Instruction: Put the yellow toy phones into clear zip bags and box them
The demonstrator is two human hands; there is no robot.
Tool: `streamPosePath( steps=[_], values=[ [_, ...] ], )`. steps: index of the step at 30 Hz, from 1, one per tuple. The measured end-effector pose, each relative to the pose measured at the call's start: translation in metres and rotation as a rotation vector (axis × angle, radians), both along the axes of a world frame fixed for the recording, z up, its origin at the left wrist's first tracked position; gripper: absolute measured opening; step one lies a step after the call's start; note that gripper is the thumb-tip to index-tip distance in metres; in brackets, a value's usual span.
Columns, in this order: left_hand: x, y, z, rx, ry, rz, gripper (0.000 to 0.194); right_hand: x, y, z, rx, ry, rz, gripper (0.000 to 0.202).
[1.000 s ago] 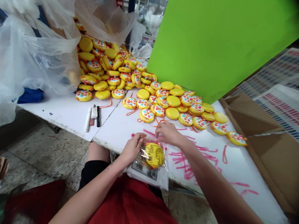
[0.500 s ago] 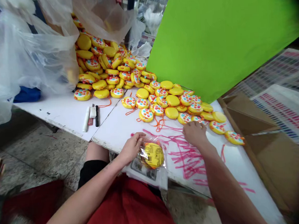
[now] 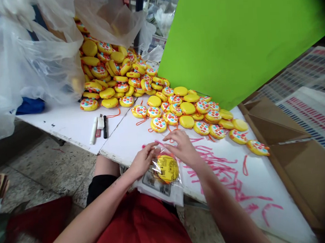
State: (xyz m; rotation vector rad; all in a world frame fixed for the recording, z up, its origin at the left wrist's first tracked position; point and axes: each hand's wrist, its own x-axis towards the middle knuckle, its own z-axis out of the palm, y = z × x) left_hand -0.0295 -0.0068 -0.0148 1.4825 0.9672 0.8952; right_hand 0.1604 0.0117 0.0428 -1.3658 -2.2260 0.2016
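A clear plastic bag with a round yellow toy inside lies at the table's front edge, on top of a stack of flat clear bags. Black print and a barcode show over the toy. My left hand pinches the bag's upper left edge between thumb and fingers. Just above the bag's mouth is my right hand, its thumb and fingers apart and nothing visible between them. Beyond both hands lie several loose yellow toys with white, dotted tops and orange cords.
A big heap of the same toys spills from a translucent plastic sack. A white marker and a black marker lie left. Behind stands a green board; an open cardboard box borders the right. Pink streaks mark the white tabletop.
My right hand has moved left from the row of toys to the bag's mouth, and its fingers have spread. My left hand keeps its hold on the bag.
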Motion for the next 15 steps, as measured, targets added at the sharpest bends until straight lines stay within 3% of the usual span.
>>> streamPosePath(
  steps=[5,15],
  values=[
    [0.000,0.000,-0.004,0.035,-0.021,-0.003,0.038,-0.026,0.006,-0.005,-0.068,0.067,0.068,0.013],
    [0.001,0.000,-0.005,0.054,-0.020,-0.035,0.038,-0.027,0.008,0.001,-0.149,0.098,0.104,0.013]
  ],
)
